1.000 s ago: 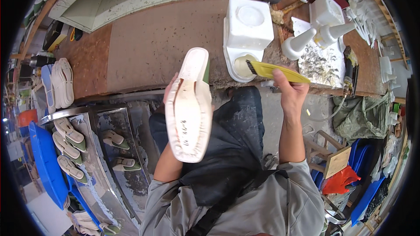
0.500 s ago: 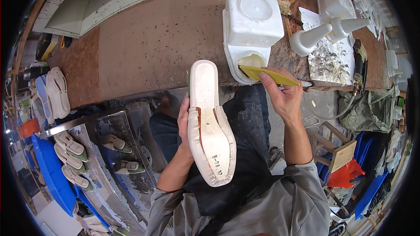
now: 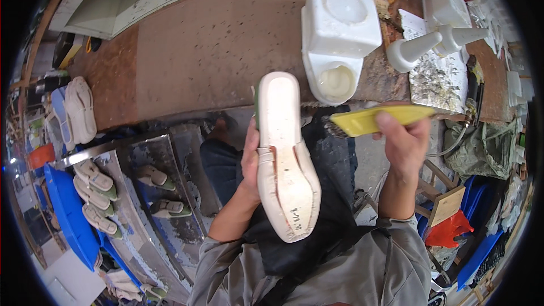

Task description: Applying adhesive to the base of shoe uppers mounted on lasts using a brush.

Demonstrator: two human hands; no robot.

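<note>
My left hand [image 3: 250, 161] grips a cream shoe [image 3: 290, 175] from its left side, over my lap. The shoe's underside faces up, with a pale insole board, the upper's edges folded in around the wide end, and handwriting there. Green shows along the narrow far end. In my right hand [image 3: 405, 143] is a yellow-handled brush [image 3: 379, 119], pinched by the handle. Its dark bristles point left, apart from the shoe. Just beyond the brush, on the bench edge, stands a white dispenser [image 3: 343, 20] with a round cup [image 3: 336, 83] of pale liquid at its front.
A brown workbench [image 3: 209, 51] runs across the far side. White nozzle-topped bottles [image 3: 413, 51] and a stained white sheet [image 3: 439, 85] lie at its right. Metal rack shelves [image 3: 141, 209] with several shoes [image 3: 93, 184] stand at left. A wooden stool [image 3: 447, 204] is at right.
My right hand has drawn the brush out of the dispenser's cup and toward me, to the right. The shoe stays in my left hand. The whole view has shifted slightly.
</note>
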